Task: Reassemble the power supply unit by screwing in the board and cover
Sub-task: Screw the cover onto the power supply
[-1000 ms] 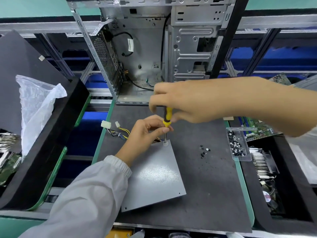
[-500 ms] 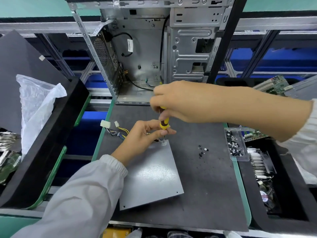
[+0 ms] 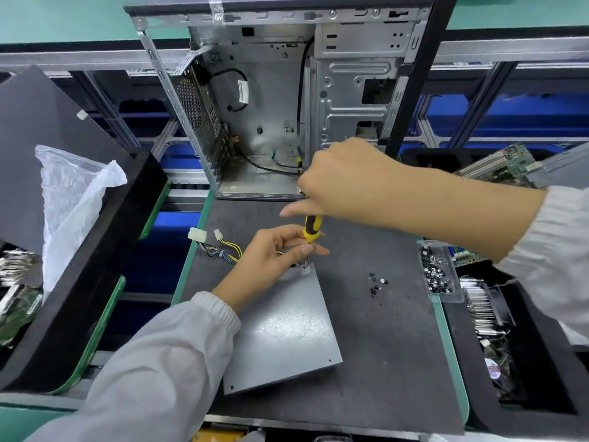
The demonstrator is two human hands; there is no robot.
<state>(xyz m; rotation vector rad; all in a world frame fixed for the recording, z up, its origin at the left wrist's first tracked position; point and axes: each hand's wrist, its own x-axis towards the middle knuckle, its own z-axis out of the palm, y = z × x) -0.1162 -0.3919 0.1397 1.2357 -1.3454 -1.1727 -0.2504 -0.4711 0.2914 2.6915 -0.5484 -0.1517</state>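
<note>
The power supply unit [image 3: 283, 330] lies on the dark mat with its grey cover up and its cables [image 3: 220, 247] trailing to the left. My right hand [image 3: 338, 183] grips the top of a yellow-and-black screwdriver [image 3: 311, 229] held upright. Its tip stands on the cover's far right corner. My left hand [image 3: 274, 253] pinches the shaft just below the handle, fingertips close to the cover. The screw under the tip is hidden.
Loose black screws [image 3: 376, 283] lie on the mat [image 3: 382, 362] right of the unit. A clear screw tray [image 3: 438, 274] sits at the mat's right edge. An open computer case [image 3: 287, 100] stands behind. Black bins [image 3: 105, 256] with parts flank both sides.
My right hand has turned on the screwdriver handle, its thumb now sticking out to the left. The left hand stays on the shaft. The unit has not moved.
</note>
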